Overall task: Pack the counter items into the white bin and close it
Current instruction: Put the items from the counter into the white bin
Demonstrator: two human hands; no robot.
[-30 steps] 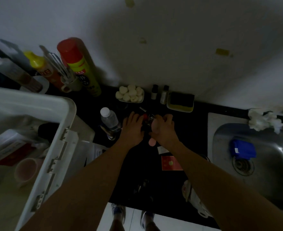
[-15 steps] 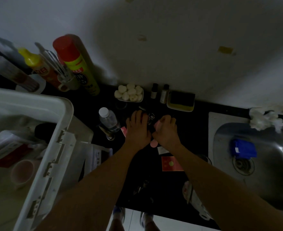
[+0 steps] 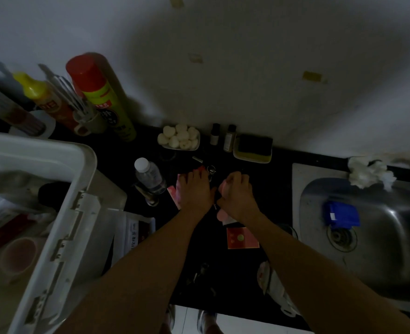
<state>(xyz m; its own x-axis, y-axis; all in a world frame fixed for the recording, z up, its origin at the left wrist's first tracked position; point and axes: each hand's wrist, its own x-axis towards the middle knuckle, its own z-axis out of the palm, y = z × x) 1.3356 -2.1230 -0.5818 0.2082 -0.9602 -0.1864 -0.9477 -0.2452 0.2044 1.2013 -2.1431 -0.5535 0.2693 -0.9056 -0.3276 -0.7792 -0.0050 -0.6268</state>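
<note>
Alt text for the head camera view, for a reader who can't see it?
Two bare hands sit side by side over small items on a dark counter, the left hand flat with fingers straight, the right hand curled. An open white bin stands to the left, a water bottle beside the hands, a steel sink to the right.

Blurred, perhaps Chinese, lettering on the spray can [image 3: 102,98], none of it legible
</note>
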